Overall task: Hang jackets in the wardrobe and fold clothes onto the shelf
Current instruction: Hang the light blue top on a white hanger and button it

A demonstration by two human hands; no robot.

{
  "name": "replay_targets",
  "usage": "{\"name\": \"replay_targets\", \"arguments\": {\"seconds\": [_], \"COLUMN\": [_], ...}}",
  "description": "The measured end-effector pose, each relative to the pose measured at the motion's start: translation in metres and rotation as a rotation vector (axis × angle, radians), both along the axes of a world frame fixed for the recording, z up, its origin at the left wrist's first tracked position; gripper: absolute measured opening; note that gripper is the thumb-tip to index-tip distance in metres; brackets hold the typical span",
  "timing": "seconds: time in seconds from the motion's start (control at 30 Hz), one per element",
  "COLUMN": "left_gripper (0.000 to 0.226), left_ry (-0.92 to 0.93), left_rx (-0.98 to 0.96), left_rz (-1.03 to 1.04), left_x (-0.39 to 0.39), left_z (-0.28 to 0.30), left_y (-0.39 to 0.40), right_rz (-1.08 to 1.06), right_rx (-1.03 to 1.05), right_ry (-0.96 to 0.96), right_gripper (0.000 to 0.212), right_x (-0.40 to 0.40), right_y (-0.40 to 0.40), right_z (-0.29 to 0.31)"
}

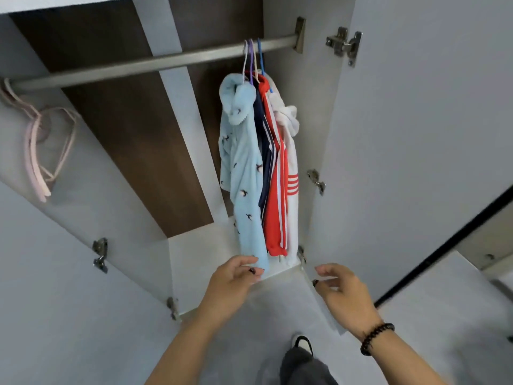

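While the wardrobe (416,134) stands with both doors swung open, four jackets hang bunched together at the right end of the rail (155,62): a fluffy light blue jacket (244,173) with little dark bird prints, then a navy jacket (265,151), a red jacket (277,195) with white stripes, and a white jacket (293,162) with red stripes closest to the side wall. The left hand (233,284) is right at the bottom hem of the light blue one, fingers loosely curled against it, can't really tell if it's pinching the fabric or just touching. The right hand (341,290), with a dark bead bracelet (376,337) on the wrist, hovers just beside the right door's lower edge, fingers relaxed and holding nothing. A few empty pink hangers (41,151) dangle way over at the left end of the rail
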State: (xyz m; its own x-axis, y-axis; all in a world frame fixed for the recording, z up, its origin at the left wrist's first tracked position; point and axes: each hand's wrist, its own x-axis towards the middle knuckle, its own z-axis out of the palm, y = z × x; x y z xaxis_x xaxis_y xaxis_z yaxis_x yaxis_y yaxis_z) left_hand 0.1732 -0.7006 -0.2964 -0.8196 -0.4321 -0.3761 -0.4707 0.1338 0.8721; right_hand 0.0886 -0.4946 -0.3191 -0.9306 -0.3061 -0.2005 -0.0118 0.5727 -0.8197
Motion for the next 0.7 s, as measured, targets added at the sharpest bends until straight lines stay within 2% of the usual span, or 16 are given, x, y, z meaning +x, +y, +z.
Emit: {"name": "replay_targets", "arguments": {"seconds": [0.07, 0.17, 0.33, 0.53, 0.7], "left_gripper": [0.022, 0.029, 0.036, 0.023, 0.037], "left_ry": [-0.05, -0.072, -0.194, -0.363, -0.475], "left_rx": [-0.205, -0.414, -0.706, -0.879, -0.828], "left_rz": [-0.107, -0.216, -0.294, -0.194, -0.059], "left_x": [0.013, 0.031, 0.066, 0.127, 0.194], "left_z": [-0.005, -0.008, -0.007, -0.01, -0.013], "left_y": [0.01, 0.024, 0.044, 0.083, 0.13], "right_rz": [0.03, 0.127, 0.43, 0.848, 1.113], "right_rx": [0.04, 0.111, 0.263, 0.408, 0.467], "right_ry": [0.003, 0.041, 0.142, 0.247, 0.366], "right_gripper": [0.021, 0.022, 0.033, 0.039, 0.038], "right_x": [0.012, 0.02, 0.033, 0.06, 0.101], "right_y": [0.013, 0.022, 0.017, 0.013, 0.026], "right_z": [0.0, 0.0, -0.005, -0.003, 0.002]}}
